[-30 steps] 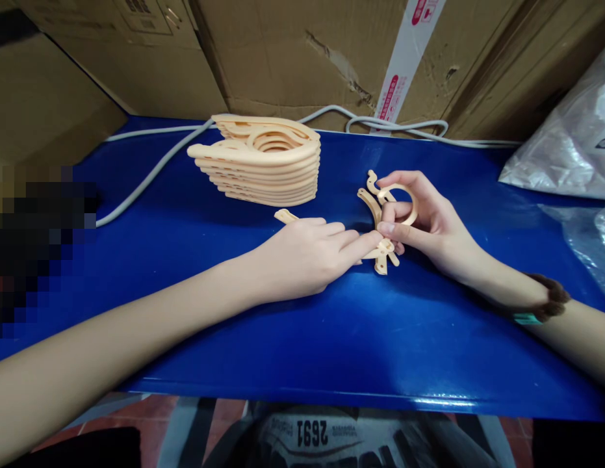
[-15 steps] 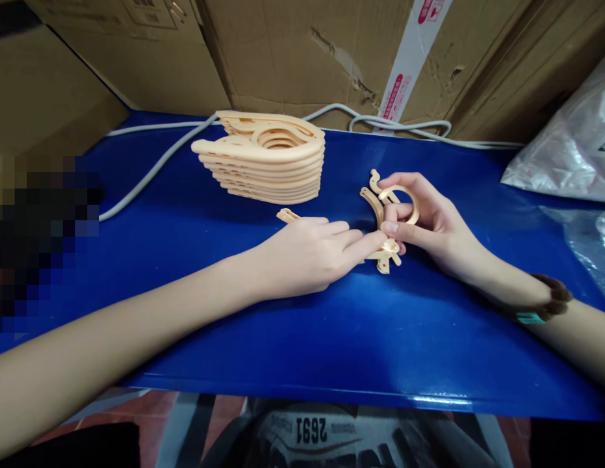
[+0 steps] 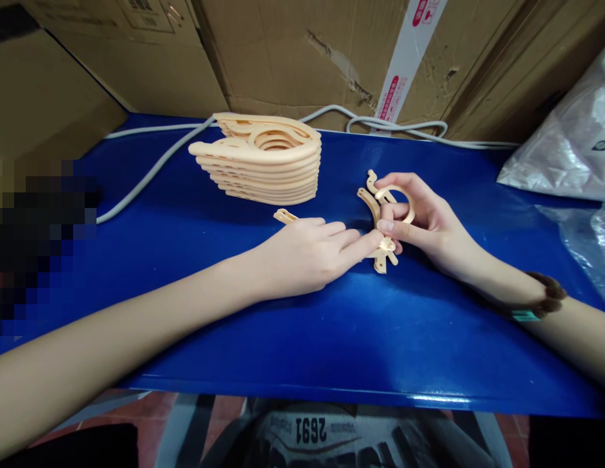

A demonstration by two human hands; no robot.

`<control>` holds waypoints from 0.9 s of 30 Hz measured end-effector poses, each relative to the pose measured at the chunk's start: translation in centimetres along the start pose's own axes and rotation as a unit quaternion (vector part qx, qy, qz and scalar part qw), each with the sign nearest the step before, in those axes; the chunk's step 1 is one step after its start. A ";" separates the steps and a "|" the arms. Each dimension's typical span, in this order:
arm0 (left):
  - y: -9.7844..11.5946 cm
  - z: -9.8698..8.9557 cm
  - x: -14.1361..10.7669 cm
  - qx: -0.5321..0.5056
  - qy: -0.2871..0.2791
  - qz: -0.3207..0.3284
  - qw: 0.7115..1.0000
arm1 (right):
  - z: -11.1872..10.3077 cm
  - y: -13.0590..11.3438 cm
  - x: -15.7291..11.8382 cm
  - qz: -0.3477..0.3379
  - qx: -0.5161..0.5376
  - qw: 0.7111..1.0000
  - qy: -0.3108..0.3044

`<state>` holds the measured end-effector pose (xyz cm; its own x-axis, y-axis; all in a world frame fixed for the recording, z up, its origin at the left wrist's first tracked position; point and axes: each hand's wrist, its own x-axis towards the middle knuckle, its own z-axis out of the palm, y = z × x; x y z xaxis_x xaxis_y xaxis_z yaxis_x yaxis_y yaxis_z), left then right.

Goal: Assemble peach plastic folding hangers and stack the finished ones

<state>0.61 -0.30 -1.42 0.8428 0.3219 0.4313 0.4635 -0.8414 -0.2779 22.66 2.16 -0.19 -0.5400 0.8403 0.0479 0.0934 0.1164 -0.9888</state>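
A beige plastic folding hanger [image 3: 384,245] is between my hands, just above or on the blue table. My left hand [image 3: 309,257] is closed over one of its arms, palm down; a slotted beige end [image 3: 284,216] sticks out behind the knuckles. My right hand [image 3: 424,218] is closed, with thumb and fingers pinching the hanger near its middle joint. The round hook [image 3: 408,200] curls around the right fingers. Curved beige pieces [image 3: 369,200] stick out behind the right fingertips; I cannot tell whether they are joined to this hanger.
A neat stack of folded beige hangers [image 3: 263,172] stands behind my left hand. Grey cable [image 3: 151,175] runs along the back of the blue table [image 3: 283,344], before cardboard boxes [image 3: 277,58]. Clear plastic bags [image 3: 560,156] lie at the right.
The whole view has shifted slightly, so everything sits a little further left. Both hands keep the same hold on the folding hanger.
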 end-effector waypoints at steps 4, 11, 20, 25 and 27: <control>0.0 0.0 -0.1 0.011 -0.011 0.006 1.000 | 0.0 0.0 0.0 0.001 0.002 1.000 0.001; 0.0 0.1 -0.1 0.010 -0.010 0.003 1.000 | 0.1 0.0 0.0 0.000 0.007 1.000 0.000; 0.0 0.1 -0.1 -0.009 -0.008 0.002 1.000 | 0.2 -0.1 -0.1 -0.007 -0.022 1.000 0.003; 0.1 0.0 0.0 -0.029 -0.005 0.006 1.000 | 0.3 -0.1 -0.2 -0.016 -0.049 0.999 0.005; 0.2 0.0 0.0 -0.042 -0.016 0.002 0.999 | 0.3 -0.1 -0.2 -0.020 -0.057 0.998 0.001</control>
<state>0.73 -0.45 -1.42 0.8536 0.3305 0.4026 0.4361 -0.8761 -0.2054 22.48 1.79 -0.16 -0.5442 0.8345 0.0866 0.1675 0.2092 -0.9634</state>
